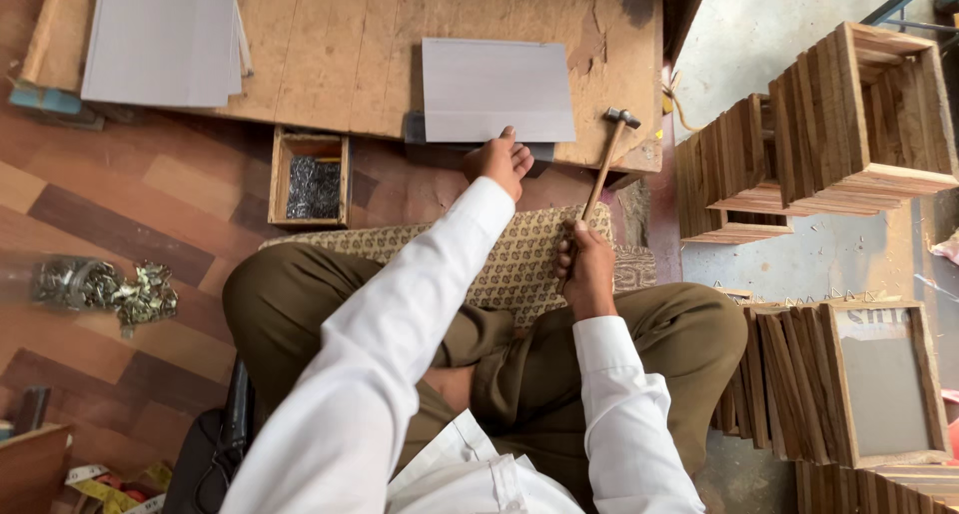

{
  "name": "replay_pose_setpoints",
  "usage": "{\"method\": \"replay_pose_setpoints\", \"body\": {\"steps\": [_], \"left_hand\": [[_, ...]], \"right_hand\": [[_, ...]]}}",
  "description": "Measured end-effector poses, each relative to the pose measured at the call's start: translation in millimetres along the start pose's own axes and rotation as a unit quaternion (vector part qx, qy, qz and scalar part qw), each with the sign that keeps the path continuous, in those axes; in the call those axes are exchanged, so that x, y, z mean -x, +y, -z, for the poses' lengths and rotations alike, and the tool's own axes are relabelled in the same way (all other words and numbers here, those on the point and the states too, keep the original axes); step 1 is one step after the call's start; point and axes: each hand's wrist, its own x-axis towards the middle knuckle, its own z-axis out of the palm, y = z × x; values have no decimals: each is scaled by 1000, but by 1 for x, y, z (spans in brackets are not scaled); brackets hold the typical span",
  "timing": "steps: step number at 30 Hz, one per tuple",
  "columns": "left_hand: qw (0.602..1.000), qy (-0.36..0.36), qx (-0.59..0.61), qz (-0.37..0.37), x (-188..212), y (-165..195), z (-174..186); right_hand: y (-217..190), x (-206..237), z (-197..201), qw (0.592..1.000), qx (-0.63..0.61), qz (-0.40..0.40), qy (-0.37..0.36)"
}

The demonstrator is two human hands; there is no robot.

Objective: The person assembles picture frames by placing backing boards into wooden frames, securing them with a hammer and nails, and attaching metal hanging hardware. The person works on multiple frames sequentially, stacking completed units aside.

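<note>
Currently: right hand (587,264) at frame centre-right, fist wrapped round wooden handle of small steel-headed hammer (606,156); hammer tilted up-right, head over edge of worn plywood work board (340,44). Left arm stretched forward, white sleeve; left hand (497,160) at centre, fingers loosely curled, tips touching lower edge of flat grey rectangular sheet (496,89) lying on board, upper centre. Small open wooden box of dark nails (312,178) left of hand. Stacked wooden frames (829,134) at right.
</note>
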Motion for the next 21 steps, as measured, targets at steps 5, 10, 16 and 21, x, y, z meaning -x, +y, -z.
{"method": "replay_pose_setpoints", "body": {"steps": [5, 10, 16, 21], "left_hand": [[978, 126, -89, -142, 16, 4, -27], [929, 45, -258, -261, 26, 66, 6], [796, -50, -445, -407, -10, 132, 33], [614, -21, -557, -558, -15, 112, 41]], "right_hand": [[-9, 10, -4, 1000, 4, 20, 13], [-6, 7, 1, 999, -11, 29, 6], [-3, 3, -5, 999, 7, 45, -3], [-1, 4, -7, 999, 5, 48, -15]]}}
